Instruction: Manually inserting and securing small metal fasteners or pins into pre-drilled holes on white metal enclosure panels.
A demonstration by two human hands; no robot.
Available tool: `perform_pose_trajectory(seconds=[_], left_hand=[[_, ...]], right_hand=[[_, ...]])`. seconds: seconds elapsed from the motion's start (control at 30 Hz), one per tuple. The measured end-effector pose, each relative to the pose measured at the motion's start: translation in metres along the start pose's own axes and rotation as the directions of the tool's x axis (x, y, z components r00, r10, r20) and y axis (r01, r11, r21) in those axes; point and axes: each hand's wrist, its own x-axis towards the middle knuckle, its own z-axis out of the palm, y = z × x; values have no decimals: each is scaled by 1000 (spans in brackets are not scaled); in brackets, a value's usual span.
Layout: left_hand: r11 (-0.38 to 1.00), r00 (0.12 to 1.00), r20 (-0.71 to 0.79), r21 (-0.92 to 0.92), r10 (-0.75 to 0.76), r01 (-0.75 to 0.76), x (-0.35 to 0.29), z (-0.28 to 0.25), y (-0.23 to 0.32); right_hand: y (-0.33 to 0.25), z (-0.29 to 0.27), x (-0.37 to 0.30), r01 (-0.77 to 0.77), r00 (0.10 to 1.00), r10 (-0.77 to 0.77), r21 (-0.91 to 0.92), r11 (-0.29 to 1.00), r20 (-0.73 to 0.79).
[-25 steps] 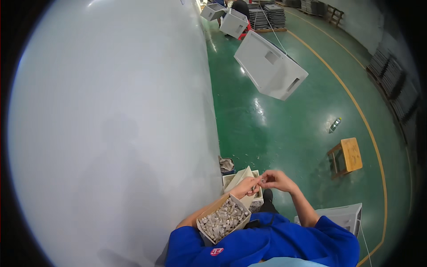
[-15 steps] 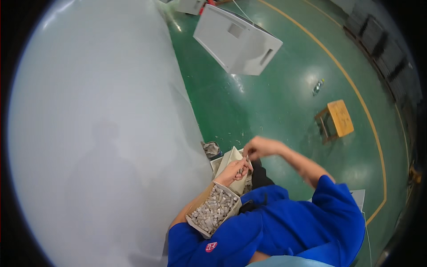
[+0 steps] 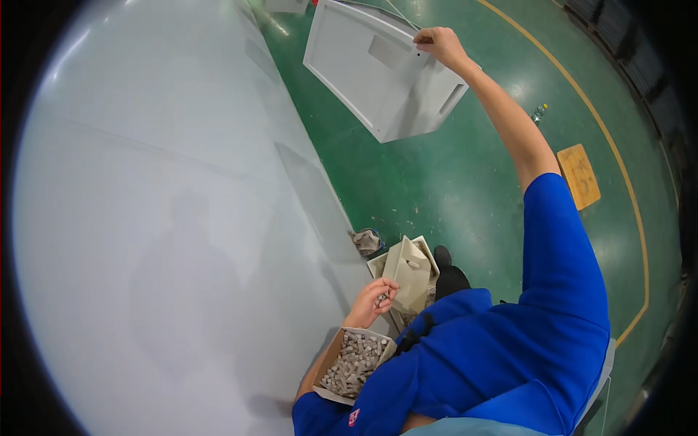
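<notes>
My left hand (image 3: pixel 372 301) is half curled around several small grey pieces (image 3: pixel 383 298), like those in the open carton (image 3: pixel 337 356) cradled on my left forearm against my body. That carton holds a heap of short whitish-grey plug-like pieces (image 3: pixel 356 361). My right arm is stretched far forward. At its end my right hand (image 3: pixel 442 48) pinches its fingertips together at the upper right part of a pale grey sheet-metal housing (image 3: pixel 356 54). Whatever sits between those fingertips is too small to make out. The housing has a rectangular patch, a small dark hole and a slot.
A large pale smooth surface (image 3: pixel 182 131) fills the left side. Cream bins (image 3: pixel 407 272) stand on the green floor (image 3: pixel 465 196) below my left hand, beside a grey cloth bundle (image 3: pixel 367 241). A wooden stool (image 3: pixel 579 176) and a plastic bottle (image 3: pixel 539 114) are to the right.
My right hand has left my left hand and swung forward to the housing. My left hand stays low with the small pieces. The view has shifted slightly.
</notes>
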Motion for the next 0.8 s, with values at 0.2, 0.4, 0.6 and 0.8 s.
perform_pose_trajectory(seconds=[0.2, 0.4, 0.6, 0.8], left_hand=[[998, 999, -10, -46, 36, -36, -7, 25, 26], [993, 993, 22, -40, 114, -113, -6, 38, 48], [984, 984, 36, -47, 174, -172, -10, 52, 73], [963, 968, 30, -106, 250, -246, -7, 44, 68]], right_hand=[[-2, -9, 13, 176, 949, -91, -268, 947, 301], [9, -9, 21, 428, 870, -203, -483, 764, 450], [4, -16, 36, 441, 862, -192, -507, 741, 469], [14, -26, 21, 286, 872, 23, -549, 785, 488]])
